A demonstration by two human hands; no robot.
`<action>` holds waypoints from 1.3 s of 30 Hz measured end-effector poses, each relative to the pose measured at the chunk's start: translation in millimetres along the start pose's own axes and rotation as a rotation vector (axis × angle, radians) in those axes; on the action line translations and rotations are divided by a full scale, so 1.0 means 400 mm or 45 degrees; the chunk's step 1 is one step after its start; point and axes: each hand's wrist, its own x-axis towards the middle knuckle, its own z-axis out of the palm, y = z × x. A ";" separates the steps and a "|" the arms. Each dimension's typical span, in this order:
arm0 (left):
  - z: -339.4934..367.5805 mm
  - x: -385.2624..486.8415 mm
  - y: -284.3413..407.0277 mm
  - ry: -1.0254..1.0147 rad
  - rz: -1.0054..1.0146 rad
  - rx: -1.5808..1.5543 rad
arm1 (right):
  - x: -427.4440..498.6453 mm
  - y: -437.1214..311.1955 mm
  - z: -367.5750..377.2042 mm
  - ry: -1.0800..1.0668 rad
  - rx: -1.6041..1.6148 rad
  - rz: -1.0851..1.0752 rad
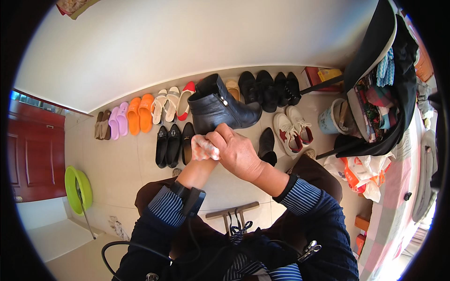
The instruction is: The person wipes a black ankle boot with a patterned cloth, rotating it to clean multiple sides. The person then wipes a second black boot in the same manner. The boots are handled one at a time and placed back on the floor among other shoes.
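A black leather ankle boot (223, 105) with a side zip is raised over the floor, its opening at upper left and its toe pointing right. My right hand (239, 151) is closed on a crumpled orange-and-white cloth (204, 148) just below the boot. Only the wrist side of my left hand (202, 167) shows; its fingers are hidden behind the cloth and my right hand, so their grip cannot be told. Another black ankle boot (267, 145) rests on the floor to the right of my hands.
Along the wall stand orange slippers (140, 114), lilac slippers (118, 121), sandals and black shoes (267, 91). Nearer are black loafers (167, 145) and white sneakers (293, 130). A patterned bucket (332, 116) and a black chair holding clothes are right; a green basin (78, 189) is left.
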 end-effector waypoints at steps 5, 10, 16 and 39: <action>-0.028 -0.009 0.034 0.042 -0.181 -0.533 | -0.036 0.125 0.016 0.510 -0.286 0.454; -0.017 -0.020 0.045 0.014 -0.167 -0.580 | -0.019 0.170 -0.004 0.548 -0.205 0.670; -0.022 -0.021 0.041 -0.015 -0.166 -0.585 | -0.003 0.109 -0.007 0.336 -0.259 0.412; -0.019 -0.035 0.047 -0.159 -0.074 -0.314 | -0.014 0.166 -0.095 0.318 0.230 0.999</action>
